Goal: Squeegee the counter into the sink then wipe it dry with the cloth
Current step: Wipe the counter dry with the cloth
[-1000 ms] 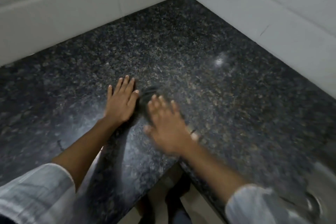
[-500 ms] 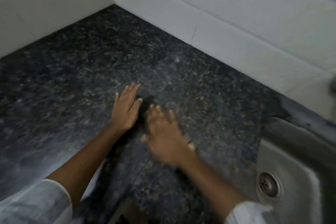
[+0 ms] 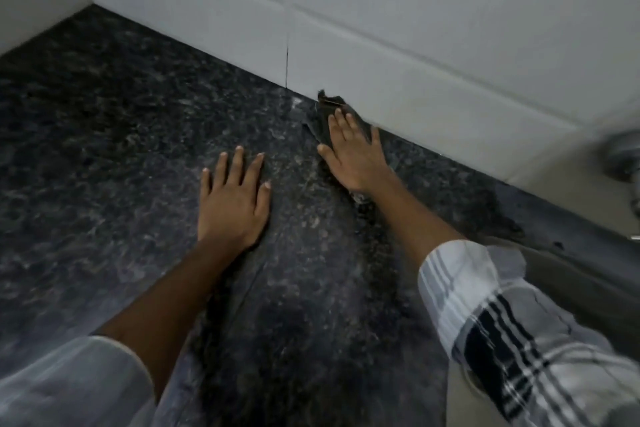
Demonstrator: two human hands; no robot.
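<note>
A dark speckled granite counter (image 3: 104,156) fills the view. My right hand (image 3: 353,152) lies flat on a dark cloth (image 3: 323,114), pressing it against the counter right at the foot of the white tiled wall. Part of the cloth sticks out past the fingertips and part is hidden under the palm. My left hand (image 3: 233,198) rests flat on the bare counter, fingers spread, a hand's width to the left of the right one and holding nothing. The steel sink (image 3: 568,274) shows at the right edge, partly hidden by my right sleeve. No squeegee is in view.
White wall tiles (image 3: 381,21) run along the back and meet a second wall at the far left corner. A metal tap (image 3: 623,156) is blurred at the right edge above the sink. Dark sealant runs along the sink's back rim.
My right hand has pushed the cloth away from beside the left hand up to the back wall. The view has swung right. My left hand stays flat on the counter.
</note>
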